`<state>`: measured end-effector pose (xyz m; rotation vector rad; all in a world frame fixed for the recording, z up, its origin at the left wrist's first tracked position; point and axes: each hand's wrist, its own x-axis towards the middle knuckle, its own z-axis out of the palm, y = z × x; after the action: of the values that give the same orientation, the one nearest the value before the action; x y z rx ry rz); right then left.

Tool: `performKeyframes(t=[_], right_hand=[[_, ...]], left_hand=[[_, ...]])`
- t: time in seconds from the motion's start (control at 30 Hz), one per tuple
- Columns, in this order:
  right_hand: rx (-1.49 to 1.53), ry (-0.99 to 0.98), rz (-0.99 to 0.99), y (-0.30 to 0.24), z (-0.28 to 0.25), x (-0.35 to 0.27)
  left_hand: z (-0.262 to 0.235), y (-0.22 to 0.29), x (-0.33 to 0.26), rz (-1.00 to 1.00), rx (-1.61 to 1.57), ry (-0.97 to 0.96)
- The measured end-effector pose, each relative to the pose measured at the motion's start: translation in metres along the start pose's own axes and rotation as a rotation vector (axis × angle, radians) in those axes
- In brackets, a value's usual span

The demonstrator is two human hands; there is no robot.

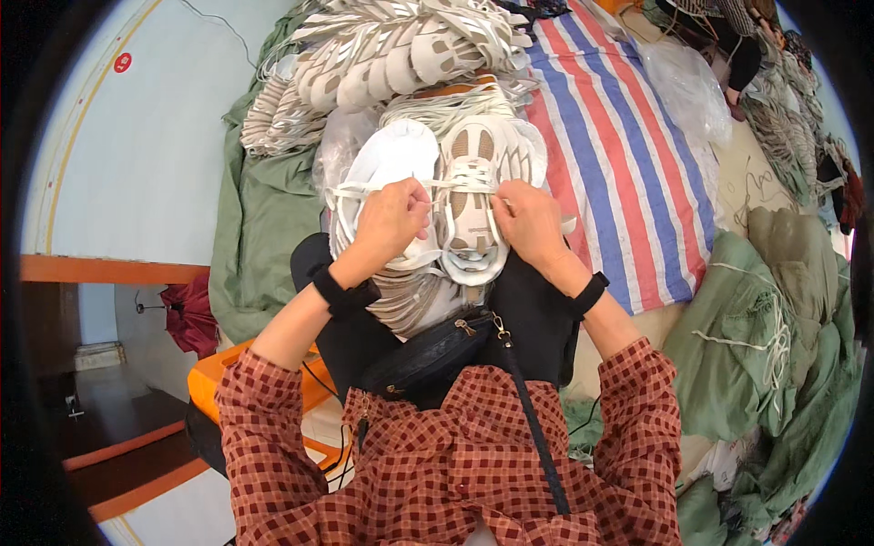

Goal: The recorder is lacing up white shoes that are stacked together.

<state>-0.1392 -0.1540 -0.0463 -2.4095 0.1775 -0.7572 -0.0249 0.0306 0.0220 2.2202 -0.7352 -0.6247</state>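
Note:
On my lap, between my hands, lies a white and beige shoe upper (pixel 471 215) with brown mesh patches and its toe pointing away from me. A pale shoelace (pixel 445 184) crosses its eyelets and runs out toward both sides. My left hand (pixel 393 218) is closed on the lace at the upper's left edge. At the right edge, my right hand (pixel 531 221) pinches the lace close to the eyelets. Under my left hand is a stack of similar uppers, with a white lining (pixel 399 150) showing. More uppers sit layered beneath the right side of the laced one.
Beyond my knees is a large pile of shoe uppers (pixel 410 59). A red, white and blue striped sheet (pixel 619 155) spreads to the right, near green cloth sacks (pixel 737 337). Green fabric (pixel 259 227) and an orange stool (pixel 214 378) are at my left. Another person's leg (pixel 742 68) shows far right.

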Motion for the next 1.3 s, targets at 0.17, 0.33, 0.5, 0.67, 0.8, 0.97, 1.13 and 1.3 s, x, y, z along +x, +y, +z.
performKeyframes(t=[0.17,0.33,0.5,0.67,0.8,0.97,1.13,1.3], right_hand=[[0.702,-0.132,0.553,0.024,0.006,-0.002],[0.83,-0.121,0.586,0.018,0.004,-0.005],[0.612,-0.104,0.483,0.009,0.009,-0.004],[0.401,-0.043,0.443,-0.004,0.005,-0.005],[0.198,-0.044,0.355,-0.025,-0.002,-0.006],[-0.113,-0.064,0.184,-0.017,-0.025,-0.01],[-0.288,-0.279,-0.047,-0.015,-0.011,-0.019],[-0.449,-0.532,-0.162,-0.047,0.013,0.007]], left_hand=[[0.008,-0.01,0.014,0.163,0.362,0.179],[0.01,-0.005,0.014,0.412,0.727,0.223],[0.01,0.01,0.018,0.665,0.997,0.122],[0.014,0.009,0.031,0.524,0.879,0.01],[0.015,0.011,0.024,0.406,0.785,0.06],[0.032,0.023,0.007,0.314,0.676,0.269],[0.046,-0.018,0.009,0.514,0.691,0.385],[0.028,-0.017,-0.013,0.754,0.808,0.41]])
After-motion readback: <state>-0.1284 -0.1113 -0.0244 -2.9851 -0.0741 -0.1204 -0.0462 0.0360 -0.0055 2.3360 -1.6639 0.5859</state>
